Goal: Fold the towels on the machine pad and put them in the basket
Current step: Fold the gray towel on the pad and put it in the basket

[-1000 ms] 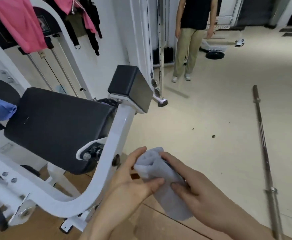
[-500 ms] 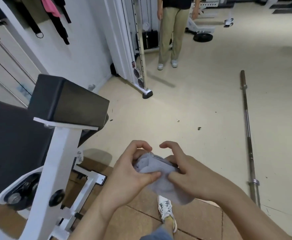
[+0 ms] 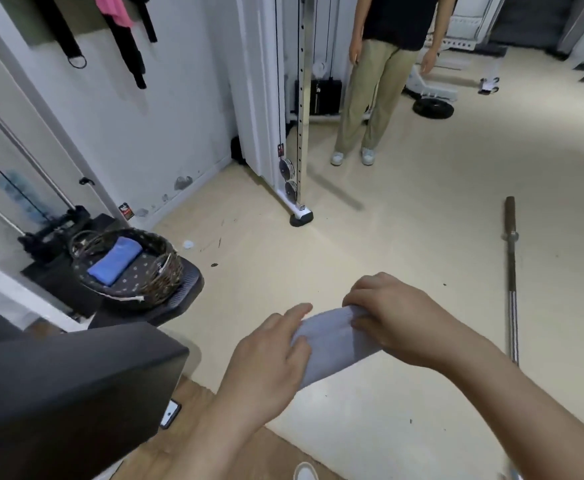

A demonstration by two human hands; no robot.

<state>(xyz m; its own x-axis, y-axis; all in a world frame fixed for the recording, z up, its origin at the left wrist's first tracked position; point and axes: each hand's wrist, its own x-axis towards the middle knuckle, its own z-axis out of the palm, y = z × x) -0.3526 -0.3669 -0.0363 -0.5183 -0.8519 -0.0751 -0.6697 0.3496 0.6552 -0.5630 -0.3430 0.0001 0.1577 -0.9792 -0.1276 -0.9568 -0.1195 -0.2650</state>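
a towel [image 3: 115,259] lies in the basket [image 3: 166,271], left of the barbell [image 3: 512,282].

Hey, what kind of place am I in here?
Most likely a gym: a barbell lies on the floor, a white cable machine stands by the wall, and a weight plate sits beyond it.

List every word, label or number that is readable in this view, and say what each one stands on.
No text here is legible.
The red-and-black sticker low on the wall: too blurred to read.
The small sticker on the white machine post: too small to read.
The grey towel and the blue towel: no print visible.
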